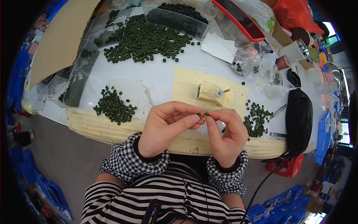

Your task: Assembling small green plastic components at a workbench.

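Observation:
Near the table's front edge, my left hand (166, 125) and my right hand (227, 134) meet at the fingertips. Thumb and forefinger of each are pinched together. A small dark green piece (198, 115) shows at the left fingertips, and another bit of green (207, 114) at the right ones; whether they are one piece or two parts is too small to tell. Just beyond the hands stands a small block wrapped in cream tape (212, 93) with a metal pin sticking out. Loose green round pieces lie in a pile (115, 106) to the left and a smaller pile (256, 119) to the right.
A large heap of green pieces (141, 37) spreads at the back, beside clear plastic bins (179, 18). A cardboard sheet (56, 41) leans at left. White tissue (218, 47), a red-framed phone-like object (242, 20), plastic bags and a black mesh-covered object (299, 119) lie rightward.

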Demonstrator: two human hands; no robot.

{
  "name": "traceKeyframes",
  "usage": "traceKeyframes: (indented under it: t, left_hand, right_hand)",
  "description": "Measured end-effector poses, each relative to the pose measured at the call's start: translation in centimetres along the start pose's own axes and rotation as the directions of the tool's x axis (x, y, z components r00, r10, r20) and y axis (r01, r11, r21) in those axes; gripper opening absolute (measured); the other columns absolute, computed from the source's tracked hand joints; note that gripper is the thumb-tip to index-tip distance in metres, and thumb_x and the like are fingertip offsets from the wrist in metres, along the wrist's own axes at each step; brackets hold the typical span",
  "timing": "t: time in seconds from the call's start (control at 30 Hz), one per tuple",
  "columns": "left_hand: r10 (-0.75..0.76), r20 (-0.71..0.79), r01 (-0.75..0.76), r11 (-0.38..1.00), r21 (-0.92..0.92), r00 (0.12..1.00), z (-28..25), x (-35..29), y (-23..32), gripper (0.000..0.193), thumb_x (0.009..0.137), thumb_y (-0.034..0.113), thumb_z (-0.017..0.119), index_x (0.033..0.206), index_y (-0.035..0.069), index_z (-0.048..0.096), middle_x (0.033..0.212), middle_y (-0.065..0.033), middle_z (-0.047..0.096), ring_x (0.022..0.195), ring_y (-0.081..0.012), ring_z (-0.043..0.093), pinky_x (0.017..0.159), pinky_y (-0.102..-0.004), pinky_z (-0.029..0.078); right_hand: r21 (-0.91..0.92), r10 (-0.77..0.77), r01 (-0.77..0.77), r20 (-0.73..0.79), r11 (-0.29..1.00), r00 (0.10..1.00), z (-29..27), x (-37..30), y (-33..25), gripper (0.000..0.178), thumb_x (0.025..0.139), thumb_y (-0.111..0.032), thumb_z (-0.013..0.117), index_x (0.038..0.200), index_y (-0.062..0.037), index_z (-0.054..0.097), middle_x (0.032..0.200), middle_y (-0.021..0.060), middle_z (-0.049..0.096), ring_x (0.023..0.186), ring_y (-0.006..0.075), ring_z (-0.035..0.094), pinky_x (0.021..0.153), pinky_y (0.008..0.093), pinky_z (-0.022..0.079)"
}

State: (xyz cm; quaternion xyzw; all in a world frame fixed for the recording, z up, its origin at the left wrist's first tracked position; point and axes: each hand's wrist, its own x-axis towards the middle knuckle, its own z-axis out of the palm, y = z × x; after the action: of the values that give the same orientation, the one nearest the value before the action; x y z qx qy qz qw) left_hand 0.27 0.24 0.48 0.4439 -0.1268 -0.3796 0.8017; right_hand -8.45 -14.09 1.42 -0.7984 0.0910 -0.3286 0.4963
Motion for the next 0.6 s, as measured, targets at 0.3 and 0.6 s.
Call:
traceKeyframes:
  t: [0.3, 0.6]
  left_hand:
    - [-0.002, 0.009, 0.002, 1.0, -0.01, 1.0, -0.16, 0.0, -0.06, 0.019, 0.09, -0.001, 0.062, 0.109, -0.004, 0.064, 0.106, -0.013, 0.069, 0.095, -0.0173, 0.068, 0.086, -0.0265, 0.055]
    - [0.015, 0.023, -0.015, 0.999, 0.042, 1.0, -0.31, -0.07, -0.29, 0.02, 0.088, -0.002, 0.064, 0.108, -0.004, 0.065, 0.102, -0.012, 0.069, 0.093, -0.0151, 0.067, 0.084, -0.026, 0.056]
  right_hand:
    - [0.029, 0.02, -0.02, 0.003, 0.999, 1.0, 0.06, -0.07, 0.02, 0.014, 0.076, 0.007, 0.071, 0.089, 0.0026, 0.069, 0.083, 0.0105, 0.067, 0.074, 0.0166, 0.064, 0.066, 0.0251, 0.05]
    - [0.047, 0.045, -0.047, 0.036, 0.998, 0.998, -0.07, -0.15, 0.06, 0.013, 0.076, 0.006, 0.072, 0.089, 0.0022, 0.069, 0.082, 0.0098, 0.066, 0.073, 0.0163, 0.063, 0.067, 0.0251, 0.049]
